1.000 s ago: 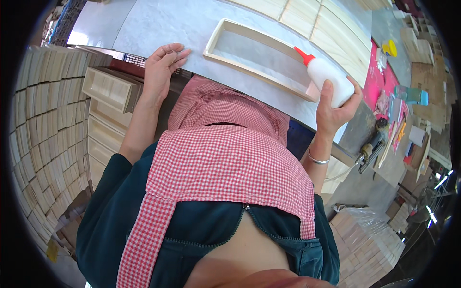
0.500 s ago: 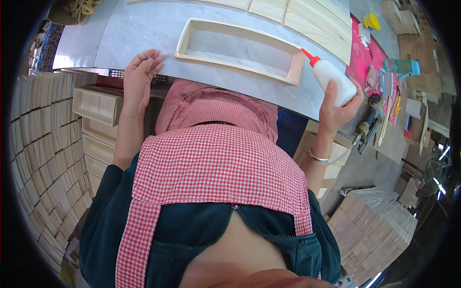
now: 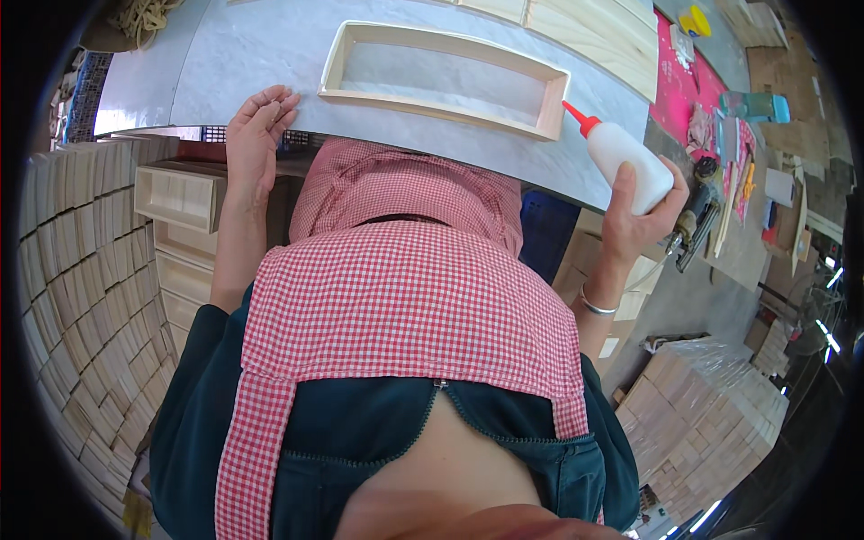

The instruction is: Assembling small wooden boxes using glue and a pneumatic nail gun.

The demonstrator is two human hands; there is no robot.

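Note:
A white squeeze bottle (image 3: pixel 627 155) with a red pointed nozzle is held in my right hand (image 3: pixel 641 216), fingers and thumb wrapped around its lower part. It tilts up to the left, and its tip is close beside the right end of a rectangular pale wooden frame (image 3: pixel 436 110). The frame lies on the grey marbled tabletop (image 3: pixel 243 58), which shows through its middle. My left hand (image 3: pixel 256 135) is raised at the table's near edge, left of the frame. Its fingers are loosely bent and apart, with nothing visible in them.
Wooden panels (image 3: pixel 585 40) lie beyond the frame. Shallow wooden boxes (image 3: pixel 175 200) are stacked below the table at left, beside tall piles of wood pieces (image 3: pixel 81 270). A power tool (image 3: pixel 693 229) and thin sticks lie at right, near a pink surface (image 3: pixel 675 76).
My right hand has drawn the bottle slightly down and right, leaving a gap between its tip and the frame. The frame appears slightly higher in view. My left hand has barely moved.

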